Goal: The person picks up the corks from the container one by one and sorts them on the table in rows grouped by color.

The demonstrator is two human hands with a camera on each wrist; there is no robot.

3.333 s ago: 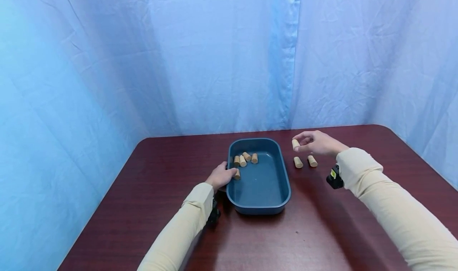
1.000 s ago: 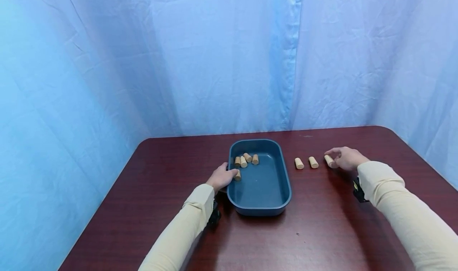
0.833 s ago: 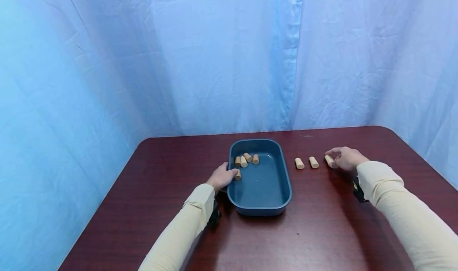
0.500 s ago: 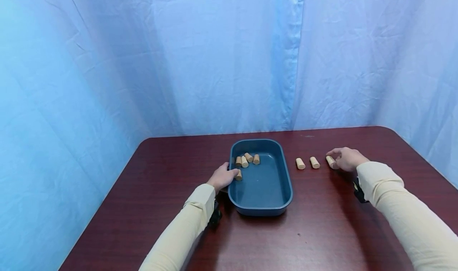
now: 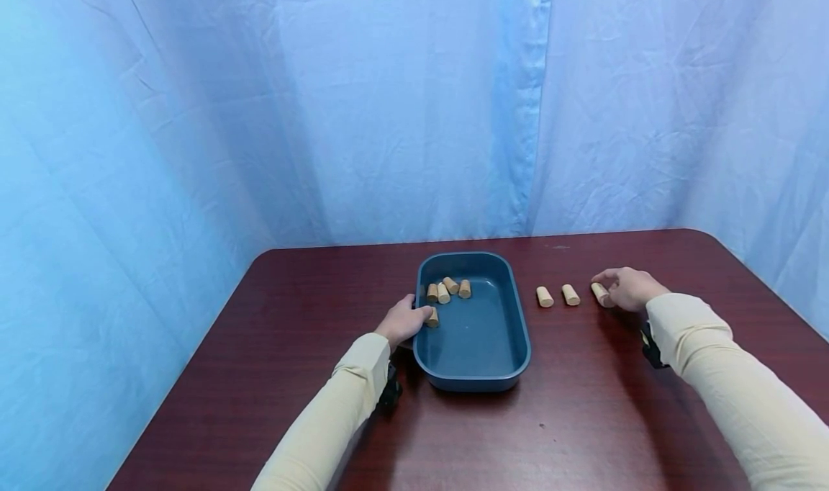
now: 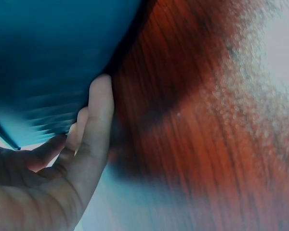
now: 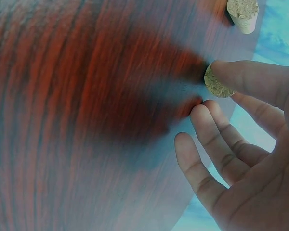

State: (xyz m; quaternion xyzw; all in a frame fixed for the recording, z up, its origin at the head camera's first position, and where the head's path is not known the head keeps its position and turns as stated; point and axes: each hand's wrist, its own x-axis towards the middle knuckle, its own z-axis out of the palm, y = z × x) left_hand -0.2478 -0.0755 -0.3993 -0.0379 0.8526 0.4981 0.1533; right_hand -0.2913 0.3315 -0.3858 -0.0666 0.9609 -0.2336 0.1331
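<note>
My left hand (image 5: 401,321) grips the left rim of a dark blue rectangular tray (image 5: 478,347), thumb over the edge and fingers against the outer wall. The left wrist view has those fingers along the tray's side (image 6: 43,57). Inside, one cork (image 5: 432,317) lies beside the thumb, and several corks cluster toward the far left. To the right, my right hand (image 5: 631,290) pinches a cork (image 5: 599,294) at the tabletop; the right wrist view has the thumb on this cork (image 7: 218,84). Two more corks, a nearer one (image 5: 544,296) and a middle one (image 5: 571,294), lie between tray and hand.
Everything stands on a dark red-brown wooden table (image 5: 291,296) with rounded far corners. Pale blue curtains (image 5: 388,102) hang behind the far edge and along both sides.
Compared with about three seconds ago, my right hand has moved right and down, bringing its cork to the table in line with the other two. My left hand stays on the tray.
</note>
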